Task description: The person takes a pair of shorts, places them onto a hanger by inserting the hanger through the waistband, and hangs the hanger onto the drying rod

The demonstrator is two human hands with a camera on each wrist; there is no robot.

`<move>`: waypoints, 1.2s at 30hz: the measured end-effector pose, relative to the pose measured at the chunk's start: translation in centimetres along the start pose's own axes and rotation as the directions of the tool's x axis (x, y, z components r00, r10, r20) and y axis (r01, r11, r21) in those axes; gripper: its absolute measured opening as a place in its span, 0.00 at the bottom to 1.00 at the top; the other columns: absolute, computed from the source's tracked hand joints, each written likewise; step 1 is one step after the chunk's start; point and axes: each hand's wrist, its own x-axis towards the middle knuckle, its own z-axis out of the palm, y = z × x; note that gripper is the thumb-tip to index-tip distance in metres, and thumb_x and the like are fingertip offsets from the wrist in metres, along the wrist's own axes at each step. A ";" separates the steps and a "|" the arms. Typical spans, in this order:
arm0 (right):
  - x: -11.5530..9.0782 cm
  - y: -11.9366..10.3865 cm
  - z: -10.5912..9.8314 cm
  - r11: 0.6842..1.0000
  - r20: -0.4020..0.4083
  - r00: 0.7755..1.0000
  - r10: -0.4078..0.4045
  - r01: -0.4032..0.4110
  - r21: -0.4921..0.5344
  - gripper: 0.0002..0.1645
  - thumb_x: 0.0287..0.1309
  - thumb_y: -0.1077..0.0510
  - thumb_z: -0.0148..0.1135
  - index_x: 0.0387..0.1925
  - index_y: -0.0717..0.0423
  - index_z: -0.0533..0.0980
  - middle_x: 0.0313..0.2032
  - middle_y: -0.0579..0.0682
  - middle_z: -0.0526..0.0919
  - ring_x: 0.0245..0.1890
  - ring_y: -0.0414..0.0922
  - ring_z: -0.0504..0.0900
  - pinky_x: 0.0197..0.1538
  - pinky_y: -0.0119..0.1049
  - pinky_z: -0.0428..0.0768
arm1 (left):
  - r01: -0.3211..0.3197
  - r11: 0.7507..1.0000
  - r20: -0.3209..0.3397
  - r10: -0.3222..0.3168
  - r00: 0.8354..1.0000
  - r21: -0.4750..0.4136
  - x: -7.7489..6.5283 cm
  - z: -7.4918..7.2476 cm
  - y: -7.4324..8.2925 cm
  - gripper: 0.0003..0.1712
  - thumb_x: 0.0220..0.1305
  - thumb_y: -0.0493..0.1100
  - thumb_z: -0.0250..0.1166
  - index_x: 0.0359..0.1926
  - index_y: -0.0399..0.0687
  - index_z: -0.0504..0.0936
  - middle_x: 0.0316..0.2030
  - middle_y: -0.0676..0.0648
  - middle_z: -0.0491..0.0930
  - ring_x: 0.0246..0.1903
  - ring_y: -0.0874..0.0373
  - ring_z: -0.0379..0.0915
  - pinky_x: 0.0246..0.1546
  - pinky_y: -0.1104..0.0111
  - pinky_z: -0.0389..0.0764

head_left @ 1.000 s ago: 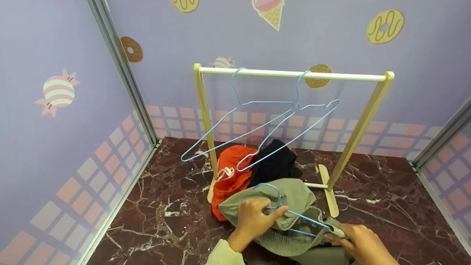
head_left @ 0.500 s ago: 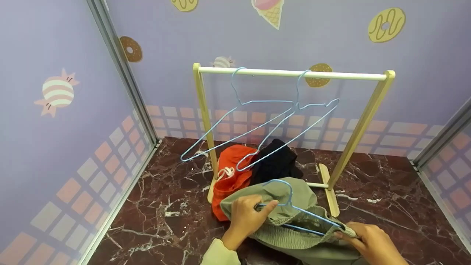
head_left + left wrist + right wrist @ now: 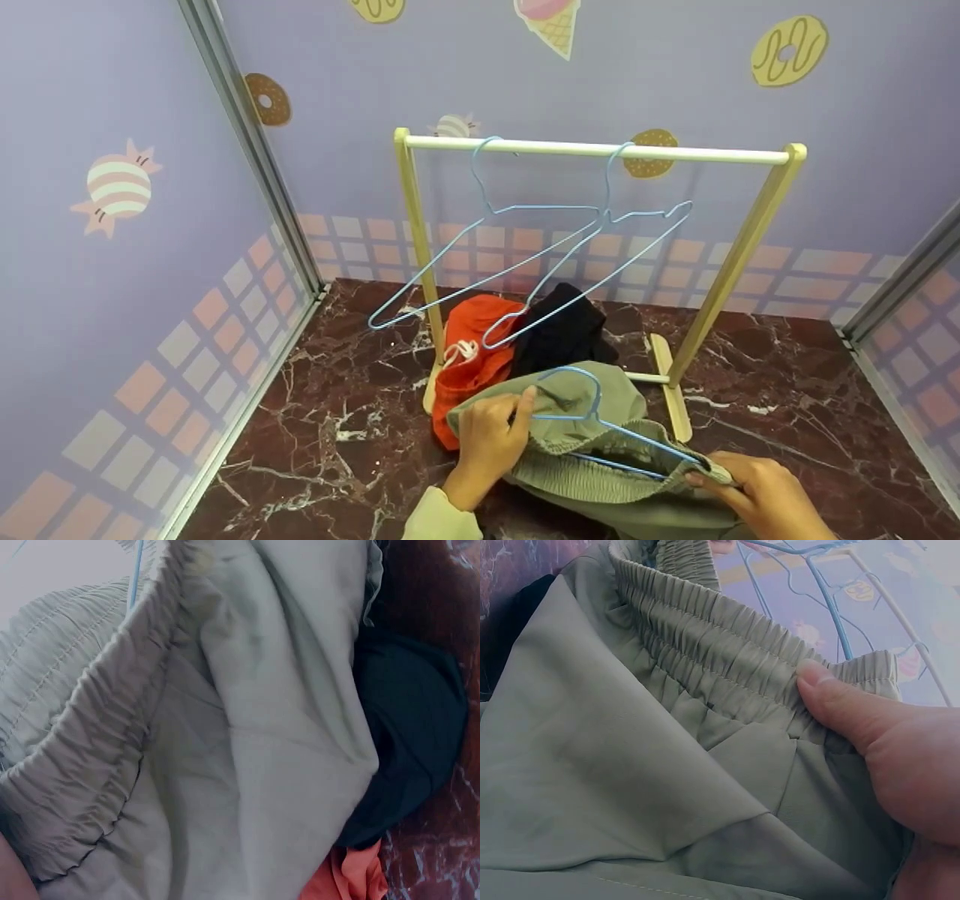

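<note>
At the elastic waistband (image 3: 592,484): your right hand (image 3: 769,491) pinches it; left hand (image 3: 490,436), thumb (image 3: 524,409) newly raised, hold unclear; wire hanger (image 3: 649,440), seemingly half-fitted.

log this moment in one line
left hand: at hanger, hold unclear | right hand: pinches green waistband | hanger: partly inside waistband | rack: two bare hangers

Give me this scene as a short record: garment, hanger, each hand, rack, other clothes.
Garment: olive-green cloth garment with gathered elastic waistband
Hanger: thin blue hanger, partly inside the waistband
Right hand: pinches the waistband
Left hand: by the hanger's other end, exact grip hidden
Rack: pale wooden posts, white rod, two bare light-blue hangers hanging
Other clothes: orange-red cloth garment, black cloth garment
</note>
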 end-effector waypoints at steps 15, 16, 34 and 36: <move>-0.4 0.4 -0.4 0.999 -0.048 0.999 -0.022 0.024 0.031 0.08 0.48 0.52 0.66 0.20 0.35 0.75 0.17 0.29 0.74 0.18 0.24 0.66 0.23 0.27 0.65 | 0.092 0.987 -0.020 -0.090 0.996 0.128 0.7 -0.6 -0.4 0.30 0.59 0.50 0.60 0.05 0.56 0.57 0.08 0.58 0.48 0.09 0.68 0.44 0.15 0.77 0.40; -0.5 0.5 -0.5 0.999 -0.046 0.999 -0.021 0.023 0.034 0.08 0.48 0.52 0.66 0.21 0.35 0.76 0.17 0.30 0.74 0.18 0.24 0.66 0.23 0.27 0.66 | 0.099 0.986 -0.012 -0.099 0.995 0.131 0.7 -0.7 -0.3 0.30 0.59 0.51 0.59 0.05 0.56 0.57 0.08 0.59 0.48 0.09 0.68 0.45 0.15 0.77 0.40; -1.9 1.9 -2.0 1.000 -0.183 0.983 -0.015 0.011 -0.020 0.14 0.43 0.58 0.70 0.19 0.35 0.73 0.14 0.26 0.63 0.14 0.25 0.59 0.22 0.24 0.58 | 0.144 0.989 0.143 -0.137 0.980 -0.039 0.8 -0.5 0.1 0.25 0.65 0.50 0.52 0.11 0.56 0.61 0.11 0.58 0.56 0.15 0.65 0.61 0.24 0.75 0.59; -2.1 2.3 -2.1 0.999 -0.213 0.976 -0.035 0.034 -0.009 0.18 0.40 0.61 0.70 0.18 0.34 0.72 0.14 0.25 0.61 0.14 0.25 0.58 0.21 0.22 0.57 | 0.155 0.987 0.150 -0.146 0.978 -0.050 0.8 -0.5 -0.1 0.24 0.66 0.49 0.52 0.12 0.56 0.62 0.11 0.58 0.58 0.17 0.65 0.63 0.26 0.74 0.60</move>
